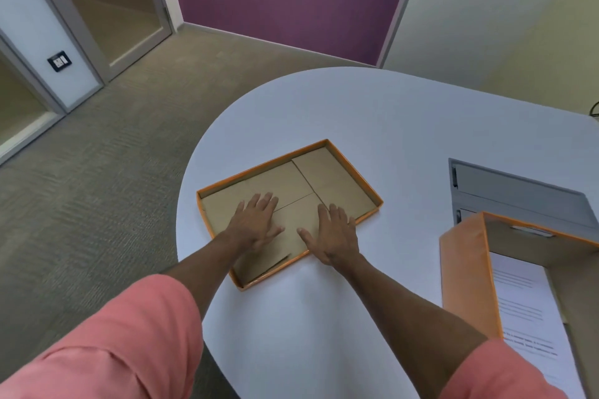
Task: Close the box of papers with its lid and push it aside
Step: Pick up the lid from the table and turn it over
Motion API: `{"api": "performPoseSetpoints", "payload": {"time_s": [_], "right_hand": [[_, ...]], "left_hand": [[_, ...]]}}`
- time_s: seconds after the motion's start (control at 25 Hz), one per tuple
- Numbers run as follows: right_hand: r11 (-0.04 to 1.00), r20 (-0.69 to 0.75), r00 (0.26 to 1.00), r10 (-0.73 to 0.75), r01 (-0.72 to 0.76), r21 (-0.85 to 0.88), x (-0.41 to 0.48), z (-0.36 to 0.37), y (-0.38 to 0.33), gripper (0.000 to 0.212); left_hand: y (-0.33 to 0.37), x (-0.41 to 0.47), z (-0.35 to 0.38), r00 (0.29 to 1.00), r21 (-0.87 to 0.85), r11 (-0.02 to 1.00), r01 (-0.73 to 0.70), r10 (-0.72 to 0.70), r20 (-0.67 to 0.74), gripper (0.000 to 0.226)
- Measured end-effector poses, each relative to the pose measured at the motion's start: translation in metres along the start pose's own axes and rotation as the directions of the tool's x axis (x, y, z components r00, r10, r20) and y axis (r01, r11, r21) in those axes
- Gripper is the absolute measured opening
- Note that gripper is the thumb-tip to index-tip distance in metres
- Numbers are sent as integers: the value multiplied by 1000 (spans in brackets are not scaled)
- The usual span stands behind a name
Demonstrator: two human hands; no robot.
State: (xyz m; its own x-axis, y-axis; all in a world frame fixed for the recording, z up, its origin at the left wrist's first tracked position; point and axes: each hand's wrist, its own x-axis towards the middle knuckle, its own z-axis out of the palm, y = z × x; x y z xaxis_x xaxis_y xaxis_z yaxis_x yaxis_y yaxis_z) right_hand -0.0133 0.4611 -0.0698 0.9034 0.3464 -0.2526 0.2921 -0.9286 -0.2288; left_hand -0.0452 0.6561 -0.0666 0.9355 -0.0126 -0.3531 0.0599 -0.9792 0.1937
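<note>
The orange lid (343, 178) lies upside down on the white table (372, 113), its brown cardboard inside facing up. My left hand (256, 223) rests flat inside the lid, fingers spread. My right hand (334, 236) lies flat over the lid's near rim, fingers apart, partly on the table. The open orange box (466, 282) stands at the right edge of view, apart from the lid. White printed papers (525, 308) lie inside it.
A grey flat device (518, 197) lies on the table behind the box. The table's rounded edge runs close to the lid's left corner, with carpet floor (97, 188) beyond. A dark cable (594, 108) shows at the far right.
</note>
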Motion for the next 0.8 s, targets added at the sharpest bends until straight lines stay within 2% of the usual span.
{"api": "performPoseSetpoints", "payload": {"time_s": [0.16, 0.28, 0.44, 0.68, 0.8], "right_hand": [[1000, 122, 992, -22, 21, 6, 16, 28, -9, 83], [1000, 245, 970, 6, 2, -31, 25, 45, -10, 91], [996, 289, 957, 13, 12, -83, 29, 49, 0, 98], [971, 357, 931, -73, 149, -189, 31, 25, 45, 97], [936, 404, 907, -118, 237, -259, 29, 9, 78, 97]], "left_hand": [[-10, 20, 28, 1000, -43, 999, -11, 12, 25, 78], [-16, 31, 41, 999, -58, 998, -23, 26, 48, 77], [-12, 32, 50, 997, -33, 999, -42, 44, 67, 70], [37, 19, 56, 1000, 48, 999, 9, -9, -4, 72], [61, 13, 61, 999, 124, 992, -23, 28, -42, 73]]}}
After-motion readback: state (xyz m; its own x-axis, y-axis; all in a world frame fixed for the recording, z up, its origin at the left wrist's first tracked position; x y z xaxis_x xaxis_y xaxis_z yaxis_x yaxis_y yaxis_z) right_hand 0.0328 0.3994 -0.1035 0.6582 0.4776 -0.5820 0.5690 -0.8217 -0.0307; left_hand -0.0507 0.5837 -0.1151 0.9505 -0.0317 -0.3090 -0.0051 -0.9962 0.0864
